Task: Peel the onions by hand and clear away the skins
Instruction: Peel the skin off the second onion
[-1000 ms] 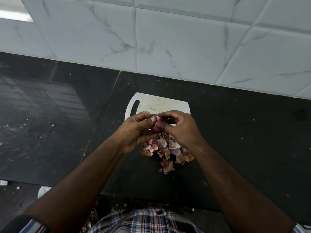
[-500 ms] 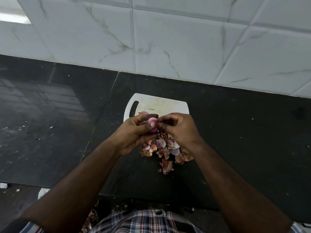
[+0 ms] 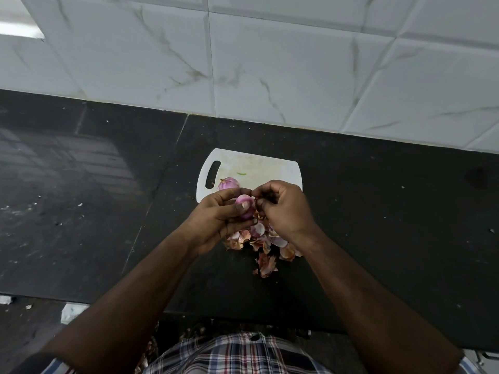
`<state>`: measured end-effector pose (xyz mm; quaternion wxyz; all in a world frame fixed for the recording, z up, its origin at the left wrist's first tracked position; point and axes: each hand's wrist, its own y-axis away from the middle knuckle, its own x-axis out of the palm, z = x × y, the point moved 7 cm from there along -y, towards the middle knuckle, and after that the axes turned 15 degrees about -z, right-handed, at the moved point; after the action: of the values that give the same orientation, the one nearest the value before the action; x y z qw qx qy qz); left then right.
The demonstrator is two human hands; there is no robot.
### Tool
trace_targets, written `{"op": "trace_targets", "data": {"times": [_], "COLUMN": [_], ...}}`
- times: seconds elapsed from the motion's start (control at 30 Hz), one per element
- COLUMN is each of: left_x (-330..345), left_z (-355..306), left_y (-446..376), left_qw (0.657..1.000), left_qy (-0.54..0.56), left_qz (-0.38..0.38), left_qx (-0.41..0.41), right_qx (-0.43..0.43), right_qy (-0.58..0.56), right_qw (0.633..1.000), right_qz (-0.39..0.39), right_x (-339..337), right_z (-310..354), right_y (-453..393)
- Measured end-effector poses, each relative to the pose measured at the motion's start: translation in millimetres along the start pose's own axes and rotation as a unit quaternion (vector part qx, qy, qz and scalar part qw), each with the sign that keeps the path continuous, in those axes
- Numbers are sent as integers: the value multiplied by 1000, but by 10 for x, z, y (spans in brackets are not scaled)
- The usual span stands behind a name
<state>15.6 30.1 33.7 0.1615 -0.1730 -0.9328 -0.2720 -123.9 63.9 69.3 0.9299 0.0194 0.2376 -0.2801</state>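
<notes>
The left hand (image 3: pixel 216 217) grips a small onion (image 3: pixel 244 207); the right hand (image 3: pixel 286 209) pinches at its top, what it nips hidden. Below, skins (image 3: pixel 266 245) heap on the black counter (image 3: pixel 391 225) beside the white cutting board (image 3: pixel 259 166), where another onion (image 3: pixel 228 183) lies under the marbled tile wall (image 3: pixel 270 63).

Dark stone counter (image 3: pixel 81 184), kinda dusty with white specks, runs up to a wall (image 3: pixel 297 63) of big white marble-look tiles. Bright light patch (image 3: pixel 19 29) top left.
</notes>
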Motion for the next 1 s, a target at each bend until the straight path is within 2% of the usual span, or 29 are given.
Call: {"op": "trace_targets", "data": {"times": [0.1,0.23,0.37,0.53,0.6,0.73,0.9,1.0], "left_x": [26,17,74,-76,-136,-187,-126,-87], "left_z": [12,40,22,70,119,132,111,91], "left_y": [-12,-11,64,-11,-27,-54,-66,-62], "left_qw": [999,999,998,998,998,998,999,998], "left_qy": [-19,-37,-32,18,9,19,1,-15], "left_qz": [-1,-3,48,35,29,22,35,49], "left_qx": [26,22,-11,-52,-57,-50,-39,-30], "right_qx": [23,-33,-55,-53,-62,-63,-92,-154], "right_qy": [14,89,154,197,197,143,174,265], "right_qw": [1000,995,986,974,972,987,968,935], "right_qz": [-17,-11,-15,95,113,34,156,177], "right_x": [4,56,-67,-19,-31,-247,-15,82], "right_z": [-65,10,-140,-266,-234,-117,4,55], "right_y": [-14,18,-58,-11,12,-47,21,56]}}
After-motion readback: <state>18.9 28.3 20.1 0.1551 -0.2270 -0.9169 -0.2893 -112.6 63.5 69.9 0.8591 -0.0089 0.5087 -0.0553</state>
